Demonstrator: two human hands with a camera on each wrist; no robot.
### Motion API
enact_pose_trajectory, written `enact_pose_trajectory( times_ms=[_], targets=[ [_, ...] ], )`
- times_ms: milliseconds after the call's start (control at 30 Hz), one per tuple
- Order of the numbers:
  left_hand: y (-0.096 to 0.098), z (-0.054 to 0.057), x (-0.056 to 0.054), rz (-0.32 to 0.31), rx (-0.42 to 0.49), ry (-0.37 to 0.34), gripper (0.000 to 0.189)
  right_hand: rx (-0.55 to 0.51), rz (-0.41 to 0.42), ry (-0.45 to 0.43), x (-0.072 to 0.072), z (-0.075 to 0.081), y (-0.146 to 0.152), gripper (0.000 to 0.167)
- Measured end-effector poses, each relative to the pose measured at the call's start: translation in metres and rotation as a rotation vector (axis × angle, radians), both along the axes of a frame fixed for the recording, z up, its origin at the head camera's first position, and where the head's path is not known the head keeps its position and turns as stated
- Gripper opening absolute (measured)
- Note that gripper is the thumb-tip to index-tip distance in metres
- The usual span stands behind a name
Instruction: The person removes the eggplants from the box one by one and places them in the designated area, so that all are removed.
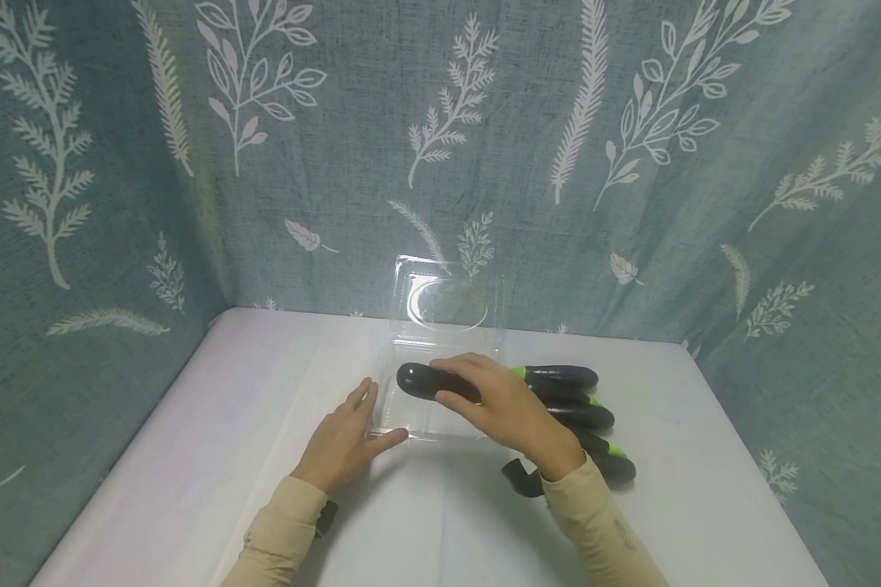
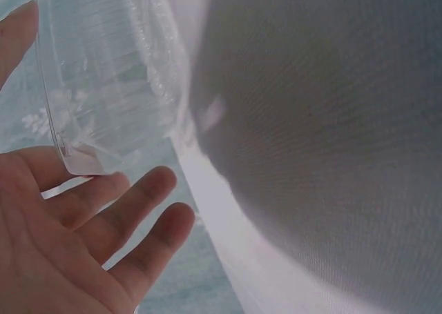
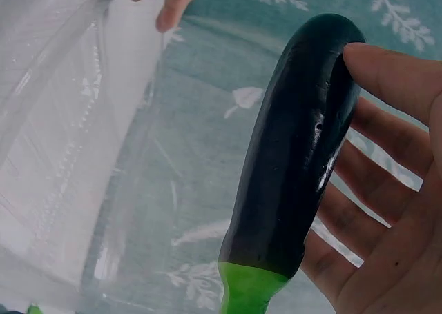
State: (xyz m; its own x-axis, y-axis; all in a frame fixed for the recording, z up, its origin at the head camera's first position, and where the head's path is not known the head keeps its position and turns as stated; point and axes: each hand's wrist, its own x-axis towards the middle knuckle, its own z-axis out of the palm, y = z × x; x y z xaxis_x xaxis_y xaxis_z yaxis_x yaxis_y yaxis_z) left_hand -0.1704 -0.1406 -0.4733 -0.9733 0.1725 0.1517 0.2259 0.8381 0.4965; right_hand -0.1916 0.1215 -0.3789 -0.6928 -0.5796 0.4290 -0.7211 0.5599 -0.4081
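Observation:
My right hand (image 1: 495, 403) holds a dark, glossy eggplant (image 1: 418, 381) over a clear plastic clamshell container (image 1: 404, 420). In the right wrist view, thumb and fingers grip the eggplant (image 3: 290, 148) along its sides, and its green stem end (image 3: 252, 286) points down in that view. My left hand (image 1: 348, 440) rests at the container's near left corner, thumb by the front rim and fingers along the left side. The left wrist view shows relaxed fingers touching the clear rim (image 2: 52, 121). Behind the base, the container's lid (image 1: 448, 302) stands raised.
Several more eggplants (image 1: 576, 416) lie in a stack to the right of the container, partly behind my right forearm. A white cloth (image 1: 213, 424) covers the table. Patterned green curtains (image 1: 367, 122) hang at the back and both sides.

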Motion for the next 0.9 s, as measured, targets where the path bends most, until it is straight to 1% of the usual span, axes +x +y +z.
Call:
enact_pose_trajectory(
  times_ms=[267, 467, 533, 733, 900],
  targets=[
    [-0.001, 0.000, 0.001, -0.005, 0.013, -0.008, 0.099, -0.001, -0.002, 0.061, 0.010, 0.007, 0.017, 0.042],
    [-0.002, 0.001, 0.002, -0.016, 0.022, 0.000, 0.099, -0.011, 0.005, 0.126, 0.012, 0.009, 0.041, 0.042],
    [-0.002, 0.001, 0.002, -0.020, 0.022, 0.001, 0.099, -0.004, -0.006, 0.129, 0.012, 0.010, 0.050, 0.043],
    [-0.003, 0.001, 0.002, -0.023, 0.022, 0.007, 0.099, 0.041, -0.075, 0.120, 0.015, 0.010, 0.074, 0.042],
    [-0.003, 0.001, 0.001, -0.026, 0.019, 0.011, 0.099, 0.059, -0.101, 0.168, 0.019, 0.009, 0.091, 0.043]
  ],
)
